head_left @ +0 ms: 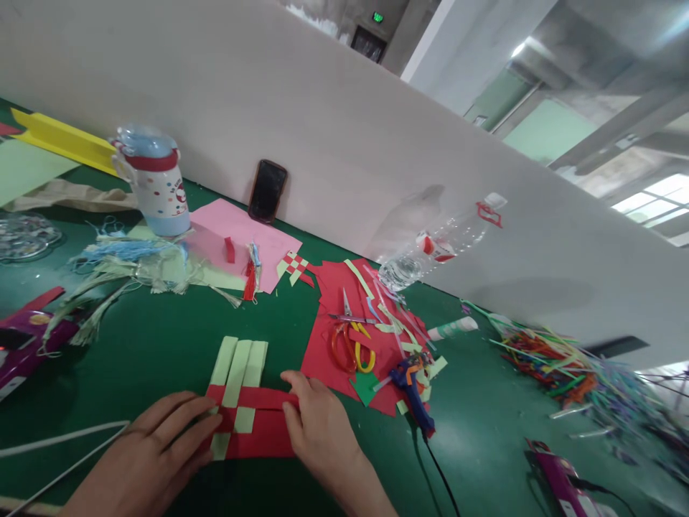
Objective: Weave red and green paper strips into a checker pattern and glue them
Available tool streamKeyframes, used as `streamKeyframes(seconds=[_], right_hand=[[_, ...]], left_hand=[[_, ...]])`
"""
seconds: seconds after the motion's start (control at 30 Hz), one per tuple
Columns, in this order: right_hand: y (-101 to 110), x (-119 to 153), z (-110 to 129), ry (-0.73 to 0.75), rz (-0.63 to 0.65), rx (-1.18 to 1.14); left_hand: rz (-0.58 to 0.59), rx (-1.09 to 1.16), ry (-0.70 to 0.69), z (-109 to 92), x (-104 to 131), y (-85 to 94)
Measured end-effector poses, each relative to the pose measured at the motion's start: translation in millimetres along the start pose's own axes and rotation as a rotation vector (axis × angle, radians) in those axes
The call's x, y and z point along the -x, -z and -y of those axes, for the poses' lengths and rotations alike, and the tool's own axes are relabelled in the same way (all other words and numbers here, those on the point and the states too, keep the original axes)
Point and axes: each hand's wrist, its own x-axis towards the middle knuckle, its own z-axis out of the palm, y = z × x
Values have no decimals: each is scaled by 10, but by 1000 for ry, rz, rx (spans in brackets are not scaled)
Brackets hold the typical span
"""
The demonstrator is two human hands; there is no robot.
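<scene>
the left hand lies over the left side of the red and light green weave, its fingers close together; the thumb is hidden, so whether it grips or only presses cannot be told. the right hand is at the weave's right end, thumb and forefinger tips apart at the upper red strip; whether they pinch it is unclear. the weave lies on the near part of the desk, between the hands.

to do this well, the left fingers should hold the crossings flat while the right hand slides the strip snug against its neighbour, pulling evenly so the paper doesn't crease. a thin gap shows between the red strips, worth closing. the light green strips reach out beyond the far edge; keep them parallel and their over-and-under alternating.

farther right, the glue gun and scissors sit clear of the weave. farther still, a small checkered piece shows tight, even squares, a handy guide.
</scene>
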Motion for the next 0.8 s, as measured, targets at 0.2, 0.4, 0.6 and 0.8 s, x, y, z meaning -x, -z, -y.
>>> streamKeyframes(seconds=[0.2,0.4,0.6,0.8], right_hand=[[-45,174,-21,-75,80,-23],[-156,288,1,-35,69,-139],[-211,338,24,59,94,-194],[-84,21,-122,163,-234,35]], left_hand=[[38,19,-42,-25,14,-11],[14,132,153,-91,-58,12],[46,28,-1,-158,-212,-127],[88,61,-9,-123,-177,-224]])
